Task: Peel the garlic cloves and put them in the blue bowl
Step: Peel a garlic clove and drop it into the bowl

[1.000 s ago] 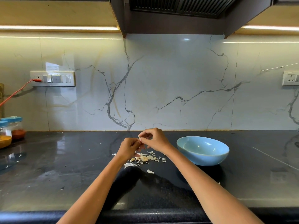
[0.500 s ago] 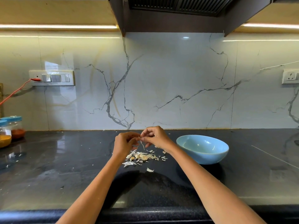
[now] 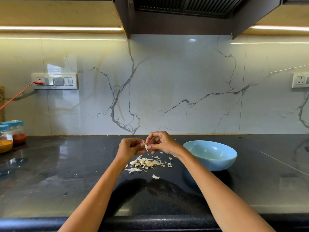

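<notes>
Papery white skin [image 3: 147, 147] hangs from the garlic clove [image 3: 144, 145] we pinch between our left hand [image 3: 129, 147] and right hand [image 3: 163, 144], both grips curled tight above the tabletop [image 3: 66, 173], the blue bowl [image 3: 211, 154] just right, nearer our right hand.

both forearms reaching forward, left hand [image 3: 129, 147] and right hand [image 3: 163, 142] raised together, fingers curled, fingertips nearly touching in a pinch grip

Dark glossy countertop [image 3: 50, 181], white marble-veined backsplash [image 3: 167, 89] behind it, switch panel [image 3: 54, 81] at far left with a red cable [image 3: 16, 96] plugged in, two blue-lidded spice jars [image 3: 11, 133] at the left edge, socket [image 3: 300, 80] at far right, dark hood [image 3: 180, 14] overhead.
</notes>
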